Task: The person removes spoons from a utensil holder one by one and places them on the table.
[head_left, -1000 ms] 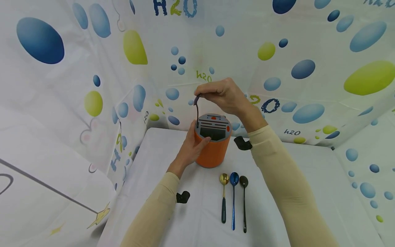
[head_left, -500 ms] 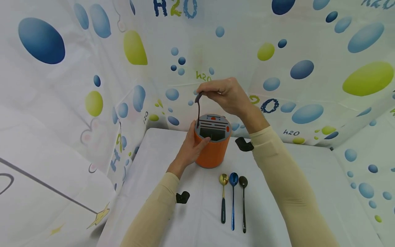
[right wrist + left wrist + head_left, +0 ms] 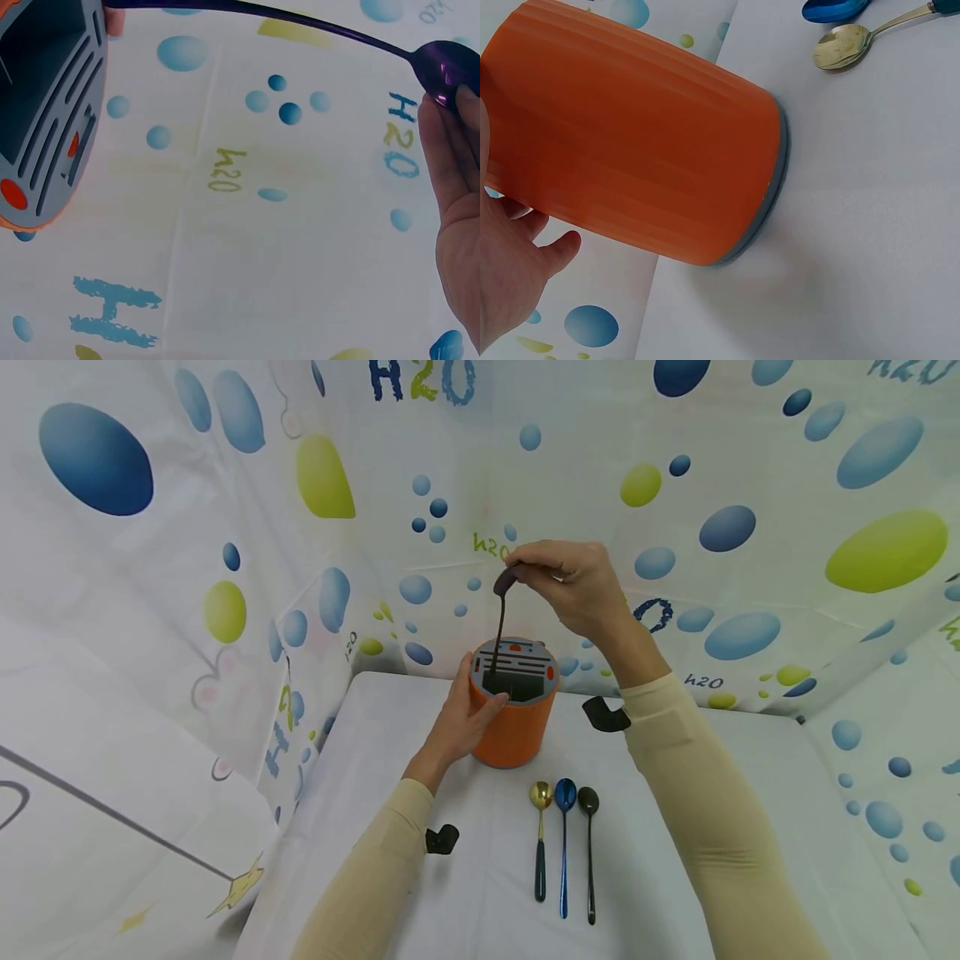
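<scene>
An orange utensil holder point(image 3: 512, 735) with a grey slotted top stands upright toward the far side of the table. My left hand point(image 3: 455, 722) grips it from the left, with the thumb over the top's near edge. Above the holder, my right hand point(image 3: 576, 583) pinches the bowl of a dark purple long-handled spoon point(image 3: 444, 66). The handle points down to the top, its end over the left part of the large dark opening. Whether that end is inside, I cannot tell. The left wrist view shows the holder's side point(image 3: 645, 135) and grey base.
Three long spoons lie side by side in front of the holder: a gold one point(image 3: 541, 796) with a dark green handle, a blue one point(image 3: 566, 795) and a dark one point(image 3: 588, 802). Patterned sheets point(image 3: 480, 468) hang behind and beside the white table point(image 3: 390, 727).
My right hand has moved right and slightly up with the spoon. The handle's lower end has shifted from the top's left edge toward the large opening. My left hand stays on the holder.
</scene>
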Available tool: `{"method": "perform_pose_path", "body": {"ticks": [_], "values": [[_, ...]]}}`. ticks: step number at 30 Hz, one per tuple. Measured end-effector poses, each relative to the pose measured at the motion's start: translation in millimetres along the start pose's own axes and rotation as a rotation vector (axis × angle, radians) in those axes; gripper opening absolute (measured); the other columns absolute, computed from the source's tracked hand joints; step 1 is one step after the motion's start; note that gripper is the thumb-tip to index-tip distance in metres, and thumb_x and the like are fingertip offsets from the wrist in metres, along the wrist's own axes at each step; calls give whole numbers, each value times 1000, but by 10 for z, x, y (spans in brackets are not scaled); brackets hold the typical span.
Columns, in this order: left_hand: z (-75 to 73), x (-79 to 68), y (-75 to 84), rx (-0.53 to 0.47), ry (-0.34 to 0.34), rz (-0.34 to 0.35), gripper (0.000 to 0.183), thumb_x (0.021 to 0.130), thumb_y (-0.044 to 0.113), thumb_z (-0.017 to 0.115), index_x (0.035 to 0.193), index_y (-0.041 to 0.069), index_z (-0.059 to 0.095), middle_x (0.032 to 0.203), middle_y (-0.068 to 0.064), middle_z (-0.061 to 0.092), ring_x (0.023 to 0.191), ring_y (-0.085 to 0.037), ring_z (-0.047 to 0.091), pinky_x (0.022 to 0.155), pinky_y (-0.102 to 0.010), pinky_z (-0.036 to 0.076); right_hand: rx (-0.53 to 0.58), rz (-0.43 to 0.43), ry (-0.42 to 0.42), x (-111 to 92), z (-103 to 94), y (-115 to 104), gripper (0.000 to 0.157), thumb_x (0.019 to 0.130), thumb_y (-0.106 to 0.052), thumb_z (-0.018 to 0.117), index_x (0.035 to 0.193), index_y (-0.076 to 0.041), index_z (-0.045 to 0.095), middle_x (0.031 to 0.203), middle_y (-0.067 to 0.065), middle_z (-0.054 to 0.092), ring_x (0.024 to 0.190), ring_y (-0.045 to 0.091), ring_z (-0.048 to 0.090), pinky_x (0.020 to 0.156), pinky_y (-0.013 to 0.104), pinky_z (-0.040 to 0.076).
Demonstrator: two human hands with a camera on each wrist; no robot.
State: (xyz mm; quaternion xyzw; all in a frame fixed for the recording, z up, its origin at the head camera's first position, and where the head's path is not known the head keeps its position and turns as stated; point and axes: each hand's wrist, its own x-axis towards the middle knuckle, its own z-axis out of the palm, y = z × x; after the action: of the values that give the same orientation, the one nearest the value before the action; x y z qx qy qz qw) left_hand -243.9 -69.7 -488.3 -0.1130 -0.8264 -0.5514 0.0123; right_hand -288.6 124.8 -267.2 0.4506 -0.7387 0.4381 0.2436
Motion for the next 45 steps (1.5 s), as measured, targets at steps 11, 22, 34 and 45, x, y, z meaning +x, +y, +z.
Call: {"method": "perform_pose_path", "body": {"ticks": [11,22,34,45], "values": [[2,4,18,-1,-6,-12,96,98,65,59,168,34,1,175,1,14,161,-26,17,128,-61,19,31,80,39,-84,-122,7,16,95,4,71,108,3,79,103,15,80,93,5,75,86,23,61],[2,7,9,-4,1,-16,97,99,63,60,168,30,0,174,-1,16,161,-26,18,128,-60,19,17,158,13,-286,-206,-53,13,95,2,72,105,2,80,98,13,80,82,10,74,79,20,61],[23,-1,15,16,-3,-36,97,98,67,58,167,37,-3,175,0,15,160,-26,20,128,-59,20,-7,199,-14,-688,-194,-107,15,93,5,73,106,2,80,97,14,80,80,17,76,75,18,61],[19,-16,21,7,-4,-35,96,98,66,58,166,40,-4,175,2,14,161,-25,18,128,-59,19,18,281,-28,-1032,-145,-135,16,92,3,74,107,-1,80,99,12,79,79,19,75,72,18,60]]}}
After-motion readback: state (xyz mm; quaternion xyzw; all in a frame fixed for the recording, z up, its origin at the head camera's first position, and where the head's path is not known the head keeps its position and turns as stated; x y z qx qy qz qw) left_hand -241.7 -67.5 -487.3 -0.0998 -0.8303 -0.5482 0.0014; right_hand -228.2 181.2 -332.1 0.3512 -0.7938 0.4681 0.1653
